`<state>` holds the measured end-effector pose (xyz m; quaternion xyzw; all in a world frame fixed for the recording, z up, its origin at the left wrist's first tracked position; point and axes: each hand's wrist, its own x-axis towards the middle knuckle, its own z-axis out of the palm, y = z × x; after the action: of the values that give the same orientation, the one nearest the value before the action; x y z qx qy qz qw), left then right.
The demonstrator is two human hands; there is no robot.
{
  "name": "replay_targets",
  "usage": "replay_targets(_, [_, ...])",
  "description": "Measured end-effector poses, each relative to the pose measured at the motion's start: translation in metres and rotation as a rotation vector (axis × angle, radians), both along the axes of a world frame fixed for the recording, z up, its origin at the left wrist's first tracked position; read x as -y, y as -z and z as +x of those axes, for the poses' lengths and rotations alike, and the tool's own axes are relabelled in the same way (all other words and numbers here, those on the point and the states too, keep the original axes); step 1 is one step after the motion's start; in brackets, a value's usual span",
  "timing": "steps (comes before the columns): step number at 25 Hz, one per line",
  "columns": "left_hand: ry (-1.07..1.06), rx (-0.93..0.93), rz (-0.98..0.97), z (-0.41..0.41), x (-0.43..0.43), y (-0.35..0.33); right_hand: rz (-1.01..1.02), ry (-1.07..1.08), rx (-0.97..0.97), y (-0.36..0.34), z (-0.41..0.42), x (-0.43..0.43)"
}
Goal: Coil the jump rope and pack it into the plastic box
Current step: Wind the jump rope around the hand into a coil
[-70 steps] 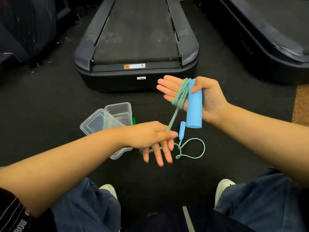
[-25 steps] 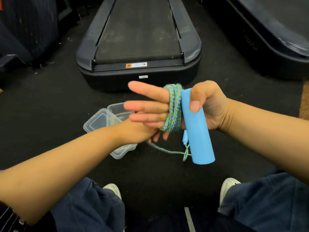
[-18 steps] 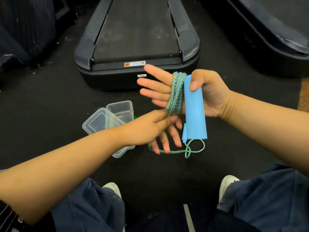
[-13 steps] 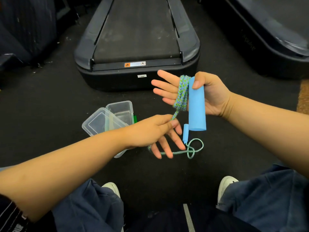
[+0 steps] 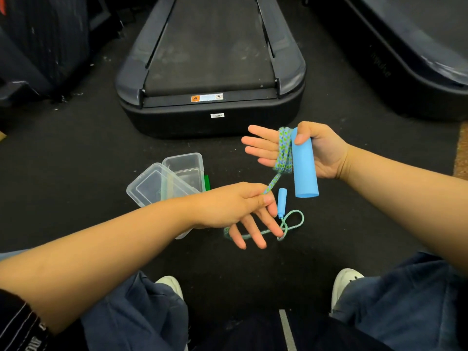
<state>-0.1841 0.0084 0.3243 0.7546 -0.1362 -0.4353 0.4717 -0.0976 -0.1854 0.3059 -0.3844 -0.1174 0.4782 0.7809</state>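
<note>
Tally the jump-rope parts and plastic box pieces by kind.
Blue handles: 2, a large handle under the right hand thumb, a small handle on the floor
Braided rope: 1, pinched by left hand
Clear box pieces: 2
Total: 5

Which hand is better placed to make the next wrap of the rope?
The left hand. It already pinches the free rope just below the coil. The right hand is occupied: the coil sits around its fingers and its thumb pins the blue handle.
</note>
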Motion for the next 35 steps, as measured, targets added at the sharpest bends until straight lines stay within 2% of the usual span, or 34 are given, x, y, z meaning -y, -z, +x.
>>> replay_targets(3, [0.008, 0.039, 0.042, 0.005, -0.005, -0.007, -0.199, -0.088, 0.175, -0.008, -0.004, -0.007])
replay_targets(10, [0.061, 0.176, 0.178, 0.016, -0.019, -0.024, -1.034, -0.507, 0.952, -0.035, -0.024, -0.028])
replay_targets(11, [0.068, 0.189, 0.186, 0.017, -0.02, -0.026, -1.106, -0.579, 1.001, -0.036, -0.024, -0.029])
replay_targets(13, [0.087, 0.219, 0.2, 0.018, -0.021, -0.028, -1.124, -0.656, 0.946, -0.041, -0.027, -0.031])
replay_targets(18, [0.091, 0.313, 0.152, 0.023, -0.026, -0.033, -1.021, -0.738, 0.866, -0.048, -0.028, -0.032])
replay_targets(26, [-0.072, 0.487, -0.044, 0.033, -0.033, -0.046, -0.401, -0.738, 0.601, -0.064, -0.023, -0.024])
replay_targets(31, [-0.193, 0.534, -0.173, 0.031, -0.028, -0.036, 0.012, -0.507, 0.293, -0.06, -0.028, -0.026])
replay_targets(33, [-0.275, 0.527, -0.11, 0.034, -0.027, -0.028, 0.174, -0.427, 0.209, -0.063, -0.033, -0.031])
replay_targets(35, [-0.28, 0.528, 0.048, 0.035, -0.027, -0.023, 0.245, -0.268, 0.088, -0.067, -0.036, -0.035])
